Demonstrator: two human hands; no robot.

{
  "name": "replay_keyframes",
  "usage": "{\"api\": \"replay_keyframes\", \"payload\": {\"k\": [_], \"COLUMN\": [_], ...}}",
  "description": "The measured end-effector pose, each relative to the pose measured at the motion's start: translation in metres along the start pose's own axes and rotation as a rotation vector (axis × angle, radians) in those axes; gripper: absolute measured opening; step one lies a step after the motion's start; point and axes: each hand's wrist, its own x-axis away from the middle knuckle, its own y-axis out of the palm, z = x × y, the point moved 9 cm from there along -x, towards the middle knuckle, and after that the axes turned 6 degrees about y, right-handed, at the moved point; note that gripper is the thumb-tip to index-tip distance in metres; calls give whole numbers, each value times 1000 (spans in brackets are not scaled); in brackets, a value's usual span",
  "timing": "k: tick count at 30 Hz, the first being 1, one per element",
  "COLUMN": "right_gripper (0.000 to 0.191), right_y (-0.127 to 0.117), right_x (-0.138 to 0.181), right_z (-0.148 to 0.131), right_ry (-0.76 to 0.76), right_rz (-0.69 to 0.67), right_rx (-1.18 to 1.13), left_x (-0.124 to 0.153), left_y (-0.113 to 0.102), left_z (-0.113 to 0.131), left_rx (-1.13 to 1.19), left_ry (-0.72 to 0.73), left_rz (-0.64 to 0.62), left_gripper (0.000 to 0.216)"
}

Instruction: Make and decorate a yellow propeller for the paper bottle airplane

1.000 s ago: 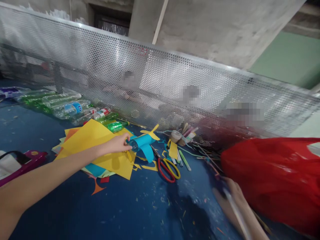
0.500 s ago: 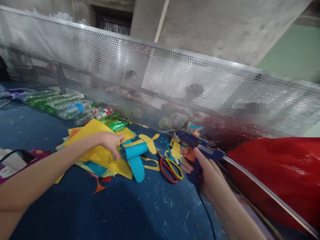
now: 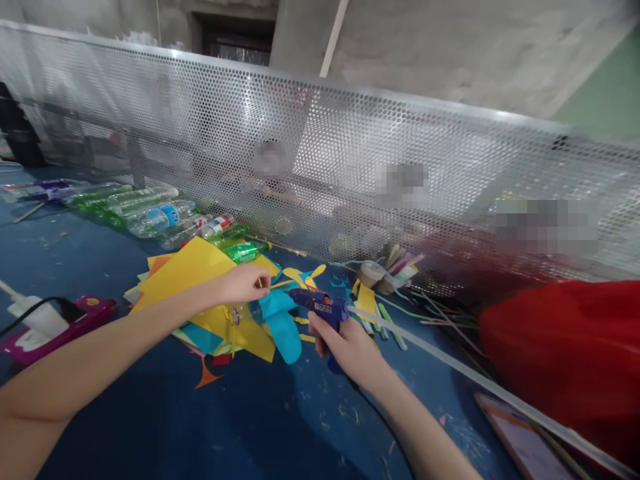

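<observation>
- Nearest, at five o'clock, the right hand (image 3: 350, 343) has swung in from the side of the red bag (image 3: 555, 340); its fingers are clamped around the handle of the glue gun (image 3: 325, 305), and a long glue stick (image 3: 450, 362) trails from it toward four o'clock.
- At seven o'clock from the centre lies the clear bottle (image 3: 243, 313) wrapped in blue paper (image 3: 285, 337). The gun's nozzle, well apart from it a second ago, is now right by the paper's upper edge; whether it touches I cannot tell.
- The left hand (image 3: 245, 283) has shifted from the bottle's end to that upper edge, near a yellow strip (image 3: 281, 285). Its fingers curl close together; whether they pinch the strip is unclear.
- So both hands now bear on one spot of the same piece.
- Just beyond the nozzle, a yellow cut-out (image 3: 311, 275) sits at six o'clock.
- Under the left forearm, at eight o'clock, is the paper stack (image 3: 185, 270).
- Farther, toward nine o'clock, plastic bottles (image 3: 164, 216) lie in a row before the perforated screen (image 3: 225, 113).
</observation>
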Motion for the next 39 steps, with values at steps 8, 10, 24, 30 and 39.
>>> {"api": "replay_keyframes", "payload": {"k": [8, 10, 24, 30, 39], "right_gripper": [35, 35, 40, 44, 46], "right_y": [18, 22, 36, 28, 15], "right_x": [-8, -9, -7, -10, -10], "right_z": [6, 6, -10, -11, -12], "right_ry": [12, 17, 66, 75, 87], "right_rz": [-89, -108, -207, -168, -160], "right_rx": [-46, -54, 9, 84, 97], "left_x": [2, 3, 2, 3, 3], "left_y": [-2, -2, -2, -4, -6], "left_z": [0, 0, 2, 6, 10], "left_rx": [42, 44, 29, 22, 21], "left_ry": [-7, -8, -19, -8, 28], "left_rz": [-18, -19, -39, -35, -27], "left_gripper": [15, 15, 17, 21, 20]}}
